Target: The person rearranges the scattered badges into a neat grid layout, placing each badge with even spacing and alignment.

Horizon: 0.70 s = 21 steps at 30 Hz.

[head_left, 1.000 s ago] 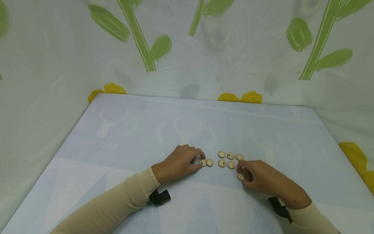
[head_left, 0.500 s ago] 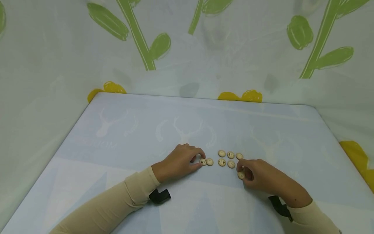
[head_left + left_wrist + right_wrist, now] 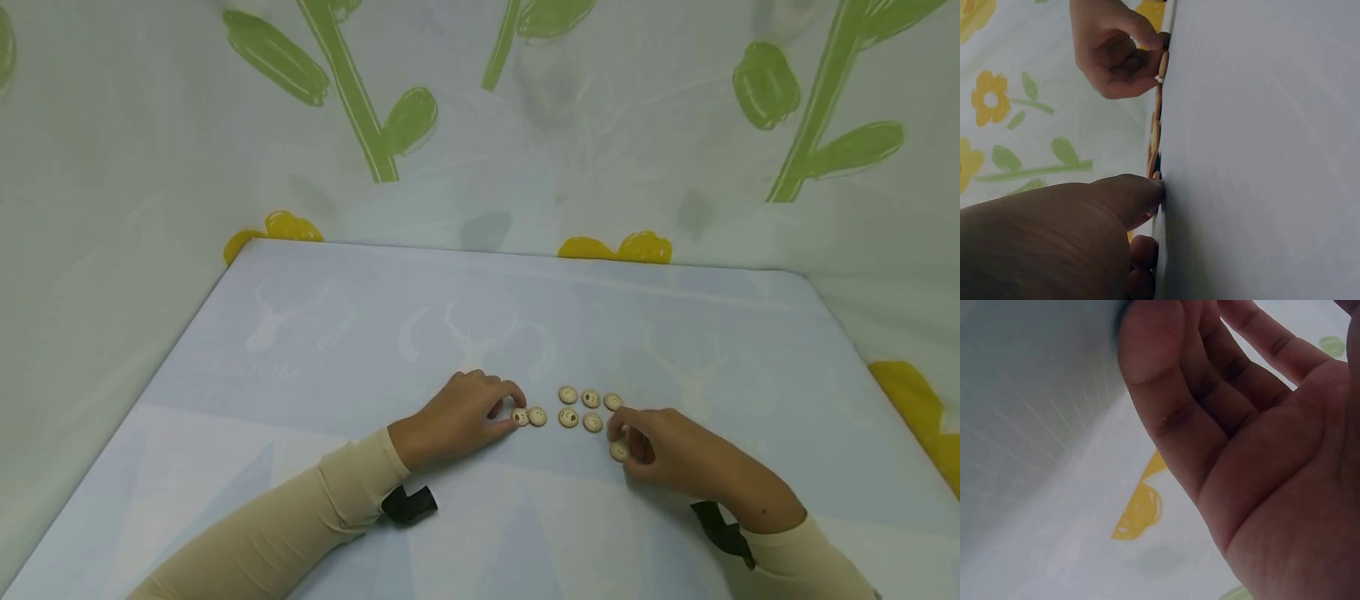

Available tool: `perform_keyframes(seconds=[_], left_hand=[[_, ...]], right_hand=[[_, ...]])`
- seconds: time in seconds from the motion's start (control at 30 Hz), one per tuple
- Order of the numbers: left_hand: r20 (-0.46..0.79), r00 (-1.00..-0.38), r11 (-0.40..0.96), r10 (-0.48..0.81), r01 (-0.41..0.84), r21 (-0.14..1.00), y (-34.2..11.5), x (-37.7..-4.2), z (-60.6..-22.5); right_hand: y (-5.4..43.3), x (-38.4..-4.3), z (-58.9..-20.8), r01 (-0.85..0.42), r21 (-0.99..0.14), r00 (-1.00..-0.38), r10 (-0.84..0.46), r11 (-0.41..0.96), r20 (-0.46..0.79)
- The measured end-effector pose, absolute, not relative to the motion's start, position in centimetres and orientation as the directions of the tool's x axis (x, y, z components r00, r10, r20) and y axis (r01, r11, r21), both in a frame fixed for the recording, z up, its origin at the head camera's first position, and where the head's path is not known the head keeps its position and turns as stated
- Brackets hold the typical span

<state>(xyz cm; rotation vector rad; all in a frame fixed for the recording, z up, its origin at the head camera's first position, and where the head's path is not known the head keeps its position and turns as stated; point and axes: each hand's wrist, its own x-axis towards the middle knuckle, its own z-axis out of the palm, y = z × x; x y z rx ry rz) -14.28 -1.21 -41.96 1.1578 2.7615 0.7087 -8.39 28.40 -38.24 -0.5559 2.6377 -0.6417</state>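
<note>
In the head view my left hand (image 3: 465,415) holds a small round beige wooden button (image 3: 521,417) between thumb and forefinger. Touching that one's right side is a second wooden button (image 3: 537,417). My right hand (image 3: 675,450) pinches another button (image 3: 619,451) at the near right end of the group. Between the hands lie a far row of three buttons (image 3: 591,399) and two nearer ones (image 3: 568,417), all flat and some with a dark spot. The left wrist view shows the right hand's button (image 3: 1164,64) edge-on. No button is visible in the right wrist view.
The table (image 3: 420,333) has a pale blue and white cover printed with deer heads. Behind it hangs a light curtain (image 3: 600,167) with green stems and yellow shapes. Dark straps (image 3: 409,506) sit at both wrists.
My right hand and its button have shifted very slightly to the right. The left hand and the other buttons stay in place.
</note>
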Motion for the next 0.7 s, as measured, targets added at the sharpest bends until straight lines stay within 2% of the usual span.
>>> perform_keyframes(seconds=[0.23,0.47,0.7], left_hand=[[0.122,-0.708,0.602,0.696,0.668,0.438,-1.2,-14.3,-42.0],[0.122,-0.714,0.612,0.689,0.664,0.430,-1.2,-14.3,-42.1],[0.117,-0.715,0.613,0.690,0.662,0.431,-1.2,-14.3,-42.1]], right_hand=[[28.0,-8.0,-37.4,-0.272,-0.475,-0.888,-0.408,0.837,-0.211],[26.6,-7.7,-36.4,-0.271,-0.532,-0.916,-0.385,0.802,-0.114],[24.6,-7.9,-36.3,-0.282,-0.449,-0.935,-0.347,0.848,-0.067]])
